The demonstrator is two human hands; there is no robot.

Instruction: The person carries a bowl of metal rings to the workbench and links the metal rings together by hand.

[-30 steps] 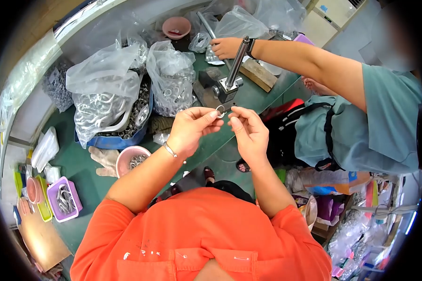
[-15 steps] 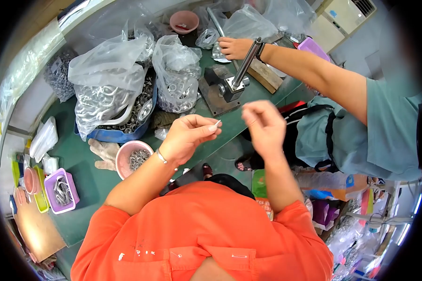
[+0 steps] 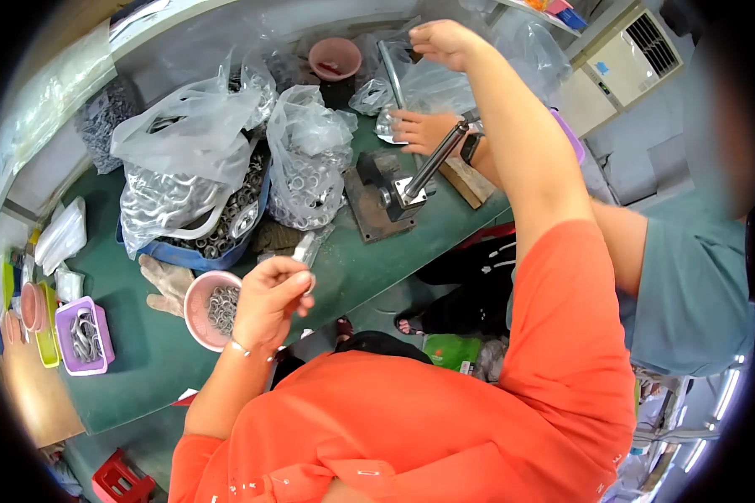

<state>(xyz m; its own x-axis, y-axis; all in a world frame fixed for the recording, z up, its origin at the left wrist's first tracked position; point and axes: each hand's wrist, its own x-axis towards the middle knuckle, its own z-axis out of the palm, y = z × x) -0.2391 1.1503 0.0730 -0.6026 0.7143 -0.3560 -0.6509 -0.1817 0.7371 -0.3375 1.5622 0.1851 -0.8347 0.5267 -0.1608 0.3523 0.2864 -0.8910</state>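
Observation:
My left hand (image 3: 271, 300) is closed on a small metal ring (image 3: 311, 286), pinched between thumb and fingertips, right of the pink basket (image 3: 192, 311) of small rings. Past the press stand, my right hand (image 3: 446, 44) is raised above clear plastic bags at the back, fingers loosely bent and apart, with nothing visible in them. Below it, a co-worker's hand (image 3: 424, 132) is beside the long metal bar (image 3: 389, 74) of the small press (image 3: 385, 194). My right forearm crosses in front of the co-worker's arm.
A blue tub (image 3: 195, 256) of metal parts under plastic stands at the left, beside a clear bag of rings (image 3: 306, 172). A glove (image 3: 167, 282), a purple basket (image 3: 106, 337) and a wooden block (image 3: 468, 184) lie around. A pink bowl (image 3: 335, 59) is at the back.
My right hand has moved away from my left, up and over to the back bags. My left hand has moved left and down with the ring. The view has shifted.

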